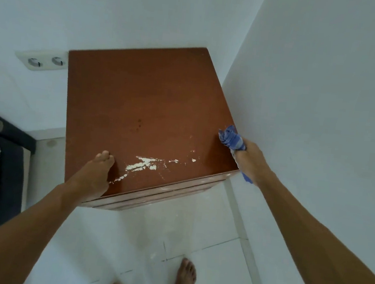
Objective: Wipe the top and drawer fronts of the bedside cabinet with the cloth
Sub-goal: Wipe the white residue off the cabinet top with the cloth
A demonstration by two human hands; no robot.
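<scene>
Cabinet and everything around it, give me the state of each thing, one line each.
Cabinet: top bare, white scuffs near front edge, drawers shut.
Cloth: bunched, at the top's right edge.
Right hand: grip closed on cloth.
Left hand: flat on top, holding nothing.
Socket: nothing plugged in.

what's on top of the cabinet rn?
On the cabinet top: the left hand resting flat near the front edge, white scuffs, and the blue cloth bunched in the right hand at the right edge. Surface beneath the hand is hidden.

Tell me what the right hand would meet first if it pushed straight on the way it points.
Nothing on the top: the right hand and cloth aim across the bare cabinet; probably the back wall first.
</scene>
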